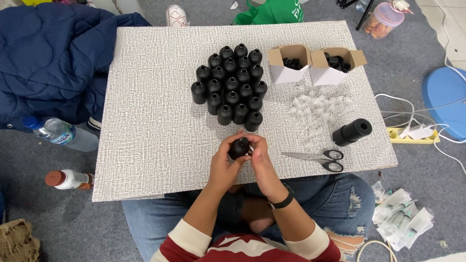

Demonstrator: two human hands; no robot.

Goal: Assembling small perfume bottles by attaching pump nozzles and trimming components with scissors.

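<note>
Both hands, left hand (224, 162) and right hand (258, 157), are pressed around one small black plastic bottle (239, 148), fingers pinching near its neck, above the near edge of the grey textured table (145, 121). Just beyond that bottle stands a cluster of matching black bottles (230, 87); steel scissors with black handles (318, 157) lie to its right

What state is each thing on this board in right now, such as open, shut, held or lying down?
Black bottle: held in both hands, left hand, right hand.
Cluster of black bottles: upright, uncapped.
Two white boxes: flaps open, black parts inside.
Scissors: closed, lying flat.
Black roll: on its side.
Clear plastic pieces: scattered loose.
</note>
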